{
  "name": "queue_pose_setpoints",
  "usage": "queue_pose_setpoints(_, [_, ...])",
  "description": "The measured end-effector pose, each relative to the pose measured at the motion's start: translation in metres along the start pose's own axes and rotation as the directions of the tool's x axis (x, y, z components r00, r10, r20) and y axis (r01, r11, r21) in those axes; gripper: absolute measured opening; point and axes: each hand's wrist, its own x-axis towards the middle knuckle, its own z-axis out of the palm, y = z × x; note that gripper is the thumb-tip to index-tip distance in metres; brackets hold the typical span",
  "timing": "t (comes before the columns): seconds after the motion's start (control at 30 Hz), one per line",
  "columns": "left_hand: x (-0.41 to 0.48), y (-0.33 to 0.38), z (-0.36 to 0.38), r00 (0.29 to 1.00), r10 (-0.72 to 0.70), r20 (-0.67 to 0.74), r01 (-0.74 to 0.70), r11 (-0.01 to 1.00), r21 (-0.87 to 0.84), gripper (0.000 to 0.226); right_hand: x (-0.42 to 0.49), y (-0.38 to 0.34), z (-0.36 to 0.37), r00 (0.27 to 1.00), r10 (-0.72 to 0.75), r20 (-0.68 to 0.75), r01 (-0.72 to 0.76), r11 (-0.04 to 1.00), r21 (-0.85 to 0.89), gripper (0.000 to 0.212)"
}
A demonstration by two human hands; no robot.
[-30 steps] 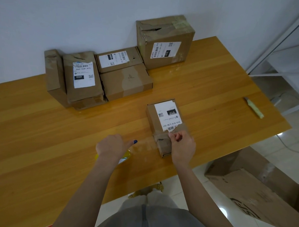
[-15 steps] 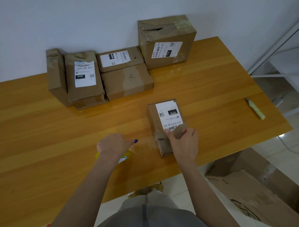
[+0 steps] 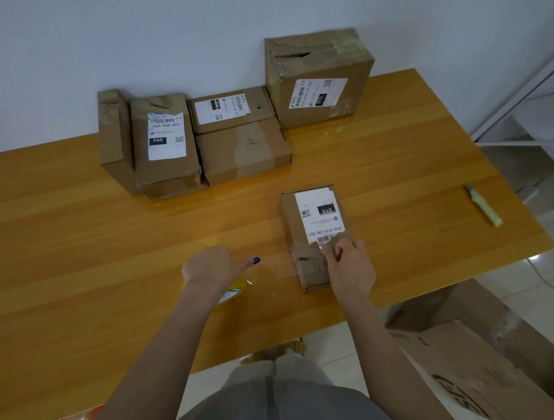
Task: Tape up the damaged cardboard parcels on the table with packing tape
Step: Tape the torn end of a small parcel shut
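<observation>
we are curling the fingers of our right hand (image 3: 349, 270) again over the near end of the small parcel (image 3: 313, 224), flattened a moment ago, we are edging that hand slightly rightward

Green cutter (image 3: 483, 204); large floor carton (image 3: 478, 358); white shelving (image 3: 526, 145)

2 forearms outstretched, left hand (image 3: 211, 267) curled over a tape roll (image 3: 235, 291), right hand (image 3: 351, 270) bent-fingered atop a parcel (image 3: 315, 213)
</observation>
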Motion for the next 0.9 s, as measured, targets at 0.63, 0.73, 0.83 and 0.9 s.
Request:
queue_pose_setpoints(0.63, [-0.002,0.0,-0.002,1.0,0.009,0.022,-0.009,1.0,0.012,0.061,0.007,0.012,-0.011,0.978,-0.075,0.193,0.048,0.989,0.141,0.037])
queue_pose_setpoints(0.73, [-0.004,0.002,-0.001,1.0,0.02,0.0,-0.02,1.0,0.022,0.06,0.004,0.007,-0.01,0.974,-0.067,0.217,0.045,0.994,0.104,0.05])
queue_pose_setpoints(0.83, [-0.006,0.003,-0.002,1.0,0.023,0.003,-0.023,1.0,0.008,0.058,-0.004,0.002,-0.008,0.972,-0.066,0.225,0.067,0.998,0.001,0.067])
queue_pose_setpoints(0.9, [-0.006,0.003,-0.003,1.0,0.022,0.005,-0.022,1.0,-0.004,0.057,-0.004,0.003,-0.009,0.975,-0.069,0.212,0.061,0.997,0.044,0.06])
